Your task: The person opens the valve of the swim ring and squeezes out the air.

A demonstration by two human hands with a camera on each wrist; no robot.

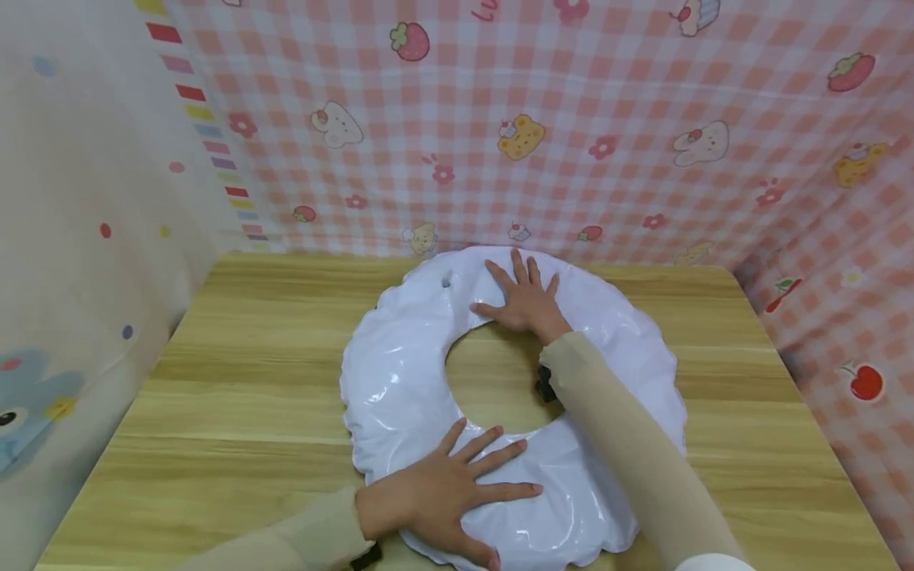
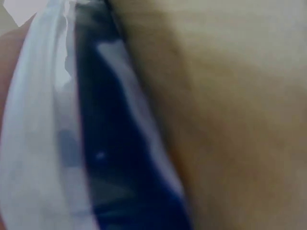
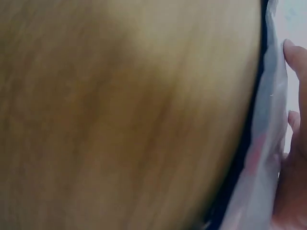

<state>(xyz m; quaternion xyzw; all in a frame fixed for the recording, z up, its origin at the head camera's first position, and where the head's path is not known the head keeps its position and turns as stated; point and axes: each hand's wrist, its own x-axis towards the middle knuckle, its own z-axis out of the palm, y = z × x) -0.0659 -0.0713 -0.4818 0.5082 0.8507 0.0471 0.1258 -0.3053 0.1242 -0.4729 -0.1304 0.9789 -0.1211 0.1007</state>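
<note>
A white inflatable swim ring (image 1: pixel 400 373), puffy with a crinkled outer seam, lies flat on the wooden table. My left hand (image 1: pixel 446 492) rests on its near side with fingers spread wide. On the far side my right hand (image 1: pixel 527 301) presses down, fingers splayed and the forearm crossing over the ring's hole and right part. A small valve (image 1: pixel 446 279) shows at the upper left of the ring. Dark blue plastic (image 2: pixel 115 143) forms the ring's underside in the left wrist view. The right wrist view catches the ring's pale edge (image 3: pixel 268 120) beside my fingers.
The wooden table (image 1: pixel 236 381) extends to both sides of the ring and shows through its hole. Behind it hangs a pink checked cloth (image 1: pixel 471 103) with cartoon prints. A pale curtain (image 1: pixel 93 198) borders the left, and more checked cloth is on the right.
</note>
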